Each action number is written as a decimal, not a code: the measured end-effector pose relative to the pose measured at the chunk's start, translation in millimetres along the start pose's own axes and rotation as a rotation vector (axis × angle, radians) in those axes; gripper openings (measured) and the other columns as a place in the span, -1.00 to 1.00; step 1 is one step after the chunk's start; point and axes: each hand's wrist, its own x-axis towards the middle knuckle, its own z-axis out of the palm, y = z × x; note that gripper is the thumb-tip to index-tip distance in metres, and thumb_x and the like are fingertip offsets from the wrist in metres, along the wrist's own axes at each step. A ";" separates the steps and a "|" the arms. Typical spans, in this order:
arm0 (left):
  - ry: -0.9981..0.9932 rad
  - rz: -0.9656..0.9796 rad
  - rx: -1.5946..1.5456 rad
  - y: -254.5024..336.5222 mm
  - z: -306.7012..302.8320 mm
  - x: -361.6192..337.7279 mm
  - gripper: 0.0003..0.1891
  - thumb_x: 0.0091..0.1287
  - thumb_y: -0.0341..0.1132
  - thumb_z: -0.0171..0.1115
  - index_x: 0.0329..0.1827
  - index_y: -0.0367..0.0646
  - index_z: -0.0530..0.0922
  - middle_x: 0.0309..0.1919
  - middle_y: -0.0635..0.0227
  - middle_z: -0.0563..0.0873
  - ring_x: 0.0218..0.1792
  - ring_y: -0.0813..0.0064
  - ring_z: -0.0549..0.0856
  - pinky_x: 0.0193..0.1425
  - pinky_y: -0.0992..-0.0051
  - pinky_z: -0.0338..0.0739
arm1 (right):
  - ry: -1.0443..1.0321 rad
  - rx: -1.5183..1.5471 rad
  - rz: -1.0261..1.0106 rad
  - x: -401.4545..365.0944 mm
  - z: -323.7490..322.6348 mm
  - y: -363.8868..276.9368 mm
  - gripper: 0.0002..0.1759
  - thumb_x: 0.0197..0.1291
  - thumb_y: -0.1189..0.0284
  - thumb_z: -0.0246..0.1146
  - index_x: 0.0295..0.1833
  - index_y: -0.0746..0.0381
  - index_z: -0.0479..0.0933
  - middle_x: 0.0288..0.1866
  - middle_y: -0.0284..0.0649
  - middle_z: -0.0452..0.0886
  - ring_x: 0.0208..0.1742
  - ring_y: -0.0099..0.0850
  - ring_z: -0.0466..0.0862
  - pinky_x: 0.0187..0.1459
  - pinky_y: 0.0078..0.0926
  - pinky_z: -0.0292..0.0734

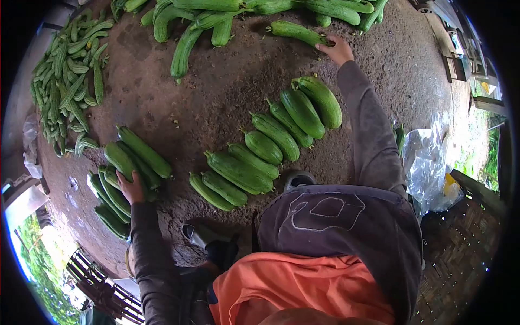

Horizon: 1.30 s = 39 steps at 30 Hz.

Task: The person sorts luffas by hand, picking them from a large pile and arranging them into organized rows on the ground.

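Note:
My right hand [337, 51] reaches forward and is closed round the near end of a green sponge gourd [298, 33], which lies on the ground just short of a larger heap of gourds [216, 11]. My left hand [131, 188] is down at a smaller pile at the left, its thumb and fingers round the lower end of another sponge gourd [120, 157]. More gourds [143, 149] lie against it on both sides. Between my arms, several thick gourds [262, 146] are laid side by side in a slanting row.
A heap of thin, ridged green gourds [67, 76] spreads at the far left. Clear plastic sheeting [428, 168] lies at the right, near a woven mat [460, 260]. My shoe [200, 234] stands close to the row's near end. The ground [146, 65] is bare earth.

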 end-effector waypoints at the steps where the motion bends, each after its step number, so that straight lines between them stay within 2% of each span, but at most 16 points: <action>1: -0.002 -0.003 -0.005 -4.2 0.7 0.0 -0.26 0.22 -0.12 0.22 0.39 -0.31 0.16 0.17 -0.16 0.40 0.20 -0.07 0.40 0.30 0.19 0.27 | 0.037 0.033 -0.035 -3.4 0.6 3.4 -0.27 -0.08 -0.01 0.41 0.15 0.23 0.49 -0.01 -0.04 0.60 0.05 -0.15 0.59 0.07 -0.26 0.50; 2: -0.006 -0.005 -0.011 -10.2 1.7 1.6 -0.26 0.23 -0.12 0.22 0.39 -0.31 0.16 0.18 -0.16 0.40 0.21 -0.06 0.39 0.31 0.20 0.26 | 0.074 0.064 -0.068 -8.2 -0.3 8.2 -0.30 -0.08 0.03 0.43 0.12 0.24 0.51 -0.04 -0.06 0.62 0.01 -0.20 0.62 0.04 -0.29 0.52; 5: -0.021 -0.002 -0.033 -14.6 2.5 4.1 -0.27 0.23 -0.13 0.22 0.39 -0.31 0.17 0.21 -0.15 0.39 0.23 -0.04 0.39 0.31 0.21 0.26 | 0.152 0.647 0.143 -23.9 -21.7 -12.7 -0.47 -0.03 0.30 0.46 0.06 0.25 0.51 -0.09 -0.15 0.62 -0.03 -0.39 0.62 -0.07 -0.39 0.56; 8: 0.002 0.009 -0.021 -18.4 3.9 4.5 -0.28 0.23 -0.14 0.23 0.38 -0.31 0.18 0.20 -0.15 0.40 0.23 -0.04 0.40 0.31 0.22 0.27 | 0.357 1.163 0.054 -36.7 -53.2 -30.3 -0.59 0.01 0.50 0.41 0.01 0.24 0.50 -0.13 -0.25 0.61 -0.06 -0.51 0.61 -0.14 -0.46 0.56; 9: 0.014 0.025 -0.016 -19.7 4.3 5.7 -0.28 0.23 -0.14 0.23 0.38 -0.31 0.18 0.20 -0.15 0.40 0.23 -0.04 0.40 0.31 0.22 0.28 | 0.402 1.227 0.040 -38.1 -65.8 -28.9 -0.67 0.07 0.55 0.35 -0.03 0.24 0.48 -0.13 -0.28 0.60 -0.08 -0.46 0.61 -0.12 -0.39 0.57; 12: 0.026 0.021 0.001 -21.7 9.7 3.7 -0.27 0.23 -0.13 0.24 0.38 -0.31 0.18 0.19 -0.17 0.41 0.20 -0.05 0.42 0.30 0.22 0.29 | 0.328 1.408 -0.142 -33.3 -94.7 -8.5 -0.66 0.07 0.54 0.35 -0.01 0.24 0.48 -0.11 -0.28 0.61 -0.10 -0.47 0.61 -0.11 -0.42 0.56; 16: 0.035 0.025 0.022 -31.9 14.9 6.4 -0.27 0.23 -0.12 0.24 0.39 -0.29 0.18 0.20 -0.16 0.40 0.21 -0.05 0.41 0.30 0.20 0.29 | 0.090 0.440 -0.043 -51.6 -105.9 -25.8 -0.45 -0.04 0.34 0.45 0.11 0.17 0.50 -0.07 -0.21 0.62 -0.06 -0.35 0.62 0.01 -0.35 0.55; 18: 0.038 0.035 0.025 -33.1 13.1 7.2 -0.27 0.24 -0.12 0.23 0.39 -0.28 0.18 0.21 -0.15 0.39 0.22 -0.05 0.40 0.30 0.19 0.29 | 0.037 0.153 -0.122 -62.6 -76.9 -26.7 -0.37 -0.13 0.20 0.49 0.13 0.10 0.52 -0.02 -0.18 0.60 -0.02 -0.29 0.61 0.05 -0.32 0.54; 20: 0.024 0.024 0.046 -33.4 12.7 7.1 -0.27 0.25 -0.09 0.21 0.40 -0.26 0.17 0.25 -0.13 0.36 0.26 -0.04 0.37 0.32 0.19 0.27 | -0.051 0.012 -0.084 -71.3 -38.6 -18.0 -0.34 -0.17 0.12 0.49 0.13 0.03 0.52 0.03 -0.15 0.54 0.00 -0.23 0.61 0.07 -0.27 0.53; 23: 0.016 -0.003 0.098 -30.1 10.5 7.4 -0.27 0.26 -0.05 0.18 0.41 -0.23 0.18 0.28 -0.12 0.35 0.28 -0.03 0.35 0.34 0.19 0.26 | -0.073 -0.134 -0.193 -87.7 -15.2 -16.9 -0.33 -0.16 0.07 0.46 0.14 -0.02 0.51 0.07 -0.12 0.49 0.06 -0.14 0.57 0.10 -0.21 0.50; 26: 0.019 0.009 0.100 -25.2 7.7 6.5 -0.28 0.26 -0.03 0.17 0.41 -0.22 0.18 0.26 -0.13 0.37 0.26 -0.03 0.38 0.33 0.19 0.27 | -0.080 -0.124 -0.155 -87.3 -5.3 -8.6 -0.30 -0.16 0.04 0.45 0.16 -0.03 0.49 0.06 -0.08 0.49 0.09 -0.09 0.53 0.11 -0.14 0.47; 29: 0.013 -0.015 0.089 -20.5 6.6 6.0 -0.28 0.26 -0.04 0.18 0.41 -0.21 0.18 0.25 -0.13 0.39 0.23 -0.03 0.41 0.31 0.19 0.29 | -0.166 -0.100 -0.148 -80.3 -11.3 -5.7 -0.32 -0.12 0.00 0.42 0.18 -0.03 0.49 0.07 -0.08 0.49 0.12 -0.11 0.52 0.12 -0.17 0.47; 32: 0.005 -0.068 0.080 -15.8 5.9 4.3 -0.28 0.26 -0.07 0.20 0.40 -0.22 0.18 0.24 -0.14 0.39 0.22 -0.04 0.42 0.30 0.19 0.31 | -0.300 -0.010 -0.083 -73.1 -14.1 4.4 -0.34 -0.05 -0.02 0.38 0.17 0.02 0.49 0.08 -0.08 0.51 0.13 -0.16 0.52 0.14 -0.20 0.45; 33: 0.029 -0.057 0.073 -20.6 9.1 4.6 -0.29 0.24 -0.11 0.23 0.40 -0.22 0.20 0.23 -0.14 0.40 0.21 -0.05 0.43 0.29 0.19 0.31 | -0.305 0.120 -0.036 -71.2 -15.2 8.2 -0.37 0.03 -0.02 0.32 0.16 0.10 0.50 0.07 -0.08 0.52 0.14 -0.17 0.53 0.15 -0.23 0.44; 36: 0.057 -0.031 0.088 -24.8 11.2 4.5 -0.28 0.22 -0.13 0.25 0.39 -0.23 0.21 0.21 -0.15 0.42 0.21 -0.05 0.43 0.30 0.20 0.31 | -0.070 0.302 0.066 -46.5 -21.2 18.9 -0.43 0.05 0.04 0.31 0.12 0.14 0.52 0.03 -0.09 0.54 0.14 -0.18 0.51 0.15 -0.23 0.43; 39: 0.040 -0.042 0.043 -21.7 9.5 4.0 -0.28 0.21 -0.15 0.26 0.39 -0.24 0.21 0.21 -0.15 0.42 0.21 -0.04 0.44 0.30 0.21 0.30 | 0.424 -0.219 -0.253 6.2 -55.3 -4.6 -0.47 0.02 0.12 0.33 0.10 0.12 0.52 0.02 -0.09 0.53 0.13 -0.19 0.49 0.15 -0.26 0.41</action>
